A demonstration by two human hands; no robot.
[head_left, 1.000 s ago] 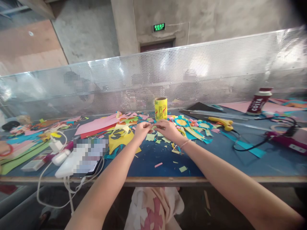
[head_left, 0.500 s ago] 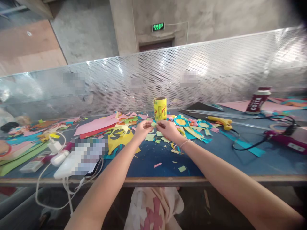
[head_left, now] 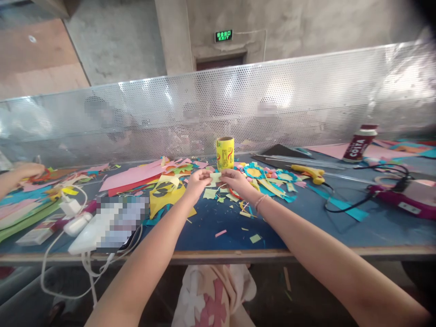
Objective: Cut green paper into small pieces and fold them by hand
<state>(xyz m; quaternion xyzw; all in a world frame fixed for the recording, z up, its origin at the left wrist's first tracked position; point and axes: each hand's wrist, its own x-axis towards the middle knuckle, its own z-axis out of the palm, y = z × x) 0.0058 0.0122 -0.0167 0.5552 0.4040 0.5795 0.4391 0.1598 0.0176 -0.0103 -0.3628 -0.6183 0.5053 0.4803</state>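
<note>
Between the fingertips of my two hands is a small piece of pale green paper. My left hand pinches its left side, and my right hand pinches the other side. Just behind them a yellow cardboard tube with printed marks stands upright. Paper scraps lie below and around my fingers. To the right of my right hand are blue paper flowers with yellow centres. A cut yellow paper sheet rests beside my left forearm.
A yellow glue gun with a black cord, clear sticks and a COSTA bottle are at right. At left lie a white power bank, cables and pink paper. Another person's hand reaches in at far left. A perforated metal screen stands behind.
The pale green paper now shows flatter and wider between my fingertips. Another person's hand has come further into view at far left. The whole view has shifted slightly.
</note>
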